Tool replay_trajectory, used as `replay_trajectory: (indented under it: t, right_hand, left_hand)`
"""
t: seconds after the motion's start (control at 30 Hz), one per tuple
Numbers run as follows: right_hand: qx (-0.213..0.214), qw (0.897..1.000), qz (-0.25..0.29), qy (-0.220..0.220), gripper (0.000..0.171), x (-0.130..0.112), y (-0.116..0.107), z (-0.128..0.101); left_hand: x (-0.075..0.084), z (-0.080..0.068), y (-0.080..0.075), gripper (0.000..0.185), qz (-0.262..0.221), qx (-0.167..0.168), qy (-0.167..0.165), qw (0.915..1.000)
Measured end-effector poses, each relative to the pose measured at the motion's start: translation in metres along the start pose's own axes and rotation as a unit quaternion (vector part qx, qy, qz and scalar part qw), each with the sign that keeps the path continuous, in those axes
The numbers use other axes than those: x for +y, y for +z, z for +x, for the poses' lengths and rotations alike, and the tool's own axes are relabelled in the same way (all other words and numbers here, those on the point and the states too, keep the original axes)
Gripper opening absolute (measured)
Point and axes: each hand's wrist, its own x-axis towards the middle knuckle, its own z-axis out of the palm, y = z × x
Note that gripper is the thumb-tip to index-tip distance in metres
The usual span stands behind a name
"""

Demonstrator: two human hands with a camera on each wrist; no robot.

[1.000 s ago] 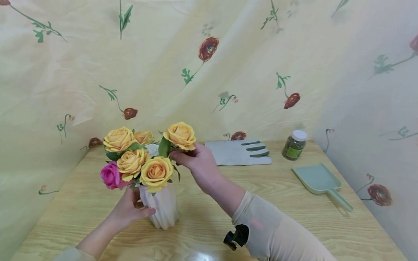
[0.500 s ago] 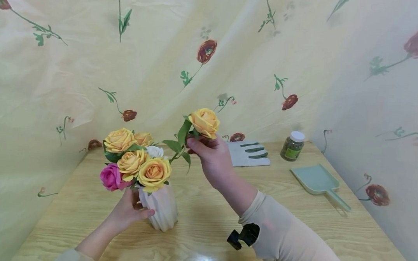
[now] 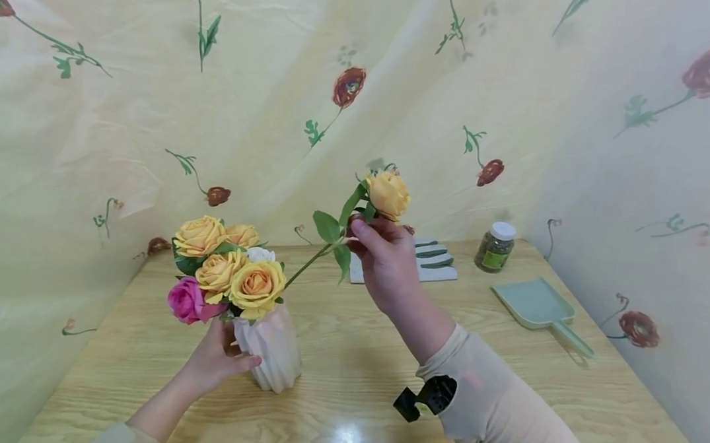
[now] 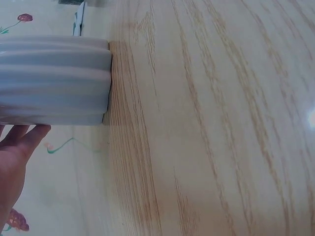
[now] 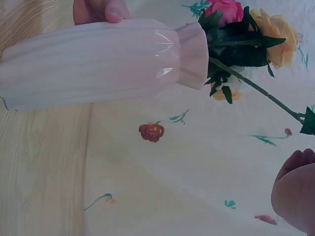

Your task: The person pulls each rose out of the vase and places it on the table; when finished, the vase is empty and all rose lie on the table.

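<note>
A white ribbed vase stands on the table, holding several yellow roses, a pink rose and a white flower. My left hand grips the vase's left side, thumb in front. Up and to the right, my right hand pinches a single yellow rose just below its bloom. That rose's long stem slants down, and in the right wrist view its lower end is still inside the vase mouth. In the left wrist view my left fingers touch the vase's side.
A wooden table carries a white glove with green-striped fingers behind my right hand. Further right are a lidded jar and a pale green dustpan. Flower-patterned cloth hangs behind the table.
My right hand has moved up and to the right with the yellow rose, drawing its stem partly out of the bunch. My left hand stays on the vase.
</note>
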Motion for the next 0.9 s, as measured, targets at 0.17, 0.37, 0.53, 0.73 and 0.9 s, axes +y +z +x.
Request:
replay_trajectory:
  t: [0.17, 0.37, 0.53, 0.73, 0.9]
  right_hand:
    - [0.029, 0.999, 0.046, -0.007, 0.011, 0.0, -0.013, 0.003]
    - [0.068, 0.991, 0.114, -0.019, 0.012, -0.004, -0.031, 0.009]
    - [0.095, 0.984, 0.149, -0.027, 0.009, -0.01, -0.048, 0.013]
    - [0.137, 0.98, 0.14, -0.023, 0.012, -0.011, -0.064, 0.017]
    - [0.122, 0.984, 0.125, -0.02, 0.009, -0.005, -0.076, 0.016]
  left_hand:
    - [-0.001, 0.001, 0.0, 0.074, 0.001, -0.001, 0.007, 1.0]
    - [-0.002, 0.001, 0.0, 0.072, 0.001, 0.0, 0.005, 1.0]
    - [-0.002, 0.001, 0.0, 0.071, -0.004, -0.001, -0.002, 1.0]
    - [-0.001, 0.001, 0.0, 0.07, -0.005, 0.001, -0.006, 1.0]
    - [-0.002, 0.001, 0.0, 0.073, 0.005, 0.002, -0.001, 1.0]
